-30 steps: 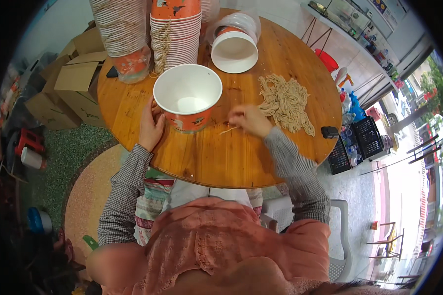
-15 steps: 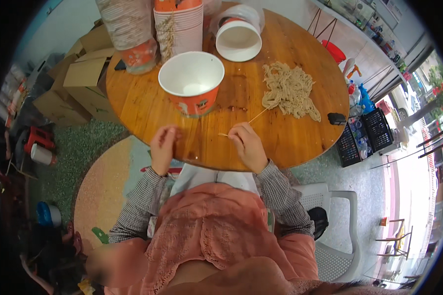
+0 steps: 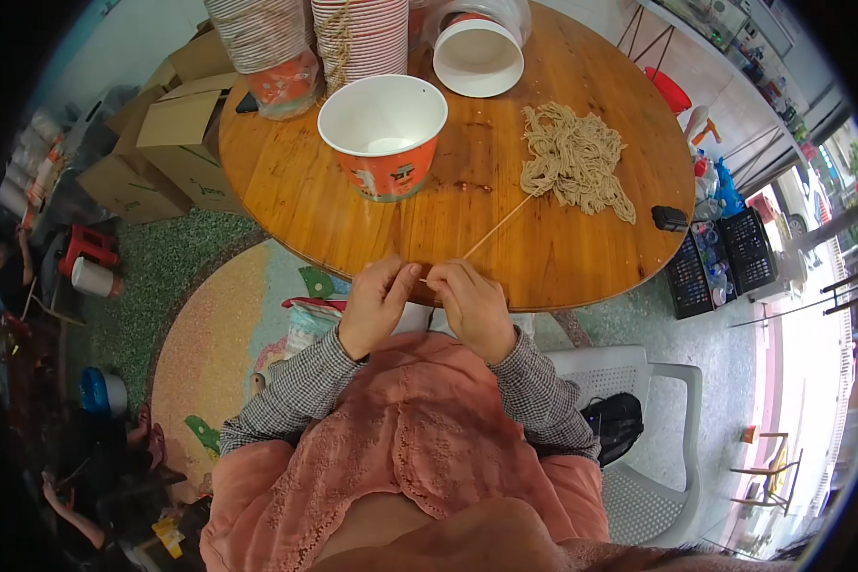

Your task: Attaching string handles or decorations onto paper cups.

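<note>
Both hands are close together at the near edge of the table. My right hand pinches a tan string, which runs taut up to a tangled pile of the same string on the right of the table. My left hand is closed, thumb against fingers, its fingertips almost touching the right ones. A short piece of the string shows between the two hands; the fingers partly hide it. Beyond my left hand stands an upright, open paper bucket, orange outside and white inside.
The round wooden table also bears bagged stacks of paper buckets, a bucket lying on its side and a small black object. Cardboard boxes stand to the left. A white plastic chair and black crates are to the right.
My left hand has moved right and toward me, closing beside the right hand at the string. My right hand has come nearer, drawing a longer length of string out from the pile.
</note>
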Action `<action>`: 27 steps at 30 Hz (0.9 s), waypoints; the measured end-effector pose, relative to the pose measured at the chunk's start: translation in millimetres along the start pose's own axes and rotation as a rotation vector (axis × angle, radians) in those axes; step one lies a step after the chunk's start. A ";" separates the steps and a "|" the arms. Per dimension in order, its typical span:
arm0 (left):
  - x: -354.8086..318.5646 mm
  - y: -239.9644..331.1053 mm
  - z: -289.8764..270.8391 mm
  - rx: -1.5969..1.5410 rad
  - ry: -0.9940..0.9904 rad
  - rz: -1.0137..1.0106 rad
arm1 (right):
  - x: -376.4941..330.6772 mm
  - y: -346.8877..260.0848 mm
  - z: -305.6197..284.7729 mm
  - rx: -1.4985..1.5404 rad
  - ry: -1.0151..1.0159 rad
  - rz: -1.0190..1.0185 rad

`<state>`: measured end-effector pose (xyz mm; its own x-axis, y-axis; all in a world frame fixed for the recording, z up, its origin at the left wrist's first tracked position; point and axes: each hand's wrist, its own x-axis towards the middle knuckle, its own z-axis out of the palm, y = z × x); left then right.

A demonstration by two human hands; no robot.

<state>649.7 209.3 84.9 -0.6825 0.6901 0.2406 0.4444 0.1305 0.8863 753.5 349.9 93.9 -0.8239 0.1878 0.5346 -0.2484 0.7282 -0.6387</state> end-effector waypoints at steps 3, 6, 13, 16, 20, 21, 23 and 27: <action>-0.5 1.7 1.6 0.125 0.070 0.126 | 0.1 -2.3 1.8 -0.004 0.044 -0.021; -1.7 3.5 3.7 0.011 0.058 0.113 | 1.0 -11.3 -2.1 0.076 0.075 0.080; -7.1 23.7 -0.7 -0.251 0.043 0.035 | 3.2 -11.3 -4.7 0.107 0.125 0.038; -12.1 38.6 -19.0 0.039 0.043 0.223 | 5.4 -27.8 -9.7 0.184 0.142 0.007; -14.6 48.0 -33.3 0.165 0.058 0.378 | 6.4 -38.4 -12.0 0.202 0.127 -0.035; -14.5 49.3 -34.8 0.178 0.044 0.379 | 6.5 -38.9 -11.8 0.209 0.114 -0.031; -14.0 48.9 -35.2 0.191 0.033 0.381 | 5.9 -38.6 -10.1 0.225 0.090 0.004; -11.5 44.3 -31.5 0.171 0.066 0.371 | 7.6 -43.8 -10.6 0.271 0.082 0.112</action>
<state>658.9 184.7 133.8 -0.4911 0.6666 0.5608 0.7534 0.0019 0.6576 763.5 326.4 131.8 -0.8127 0.3178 0.4884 -0.2942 0.4996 -0.8147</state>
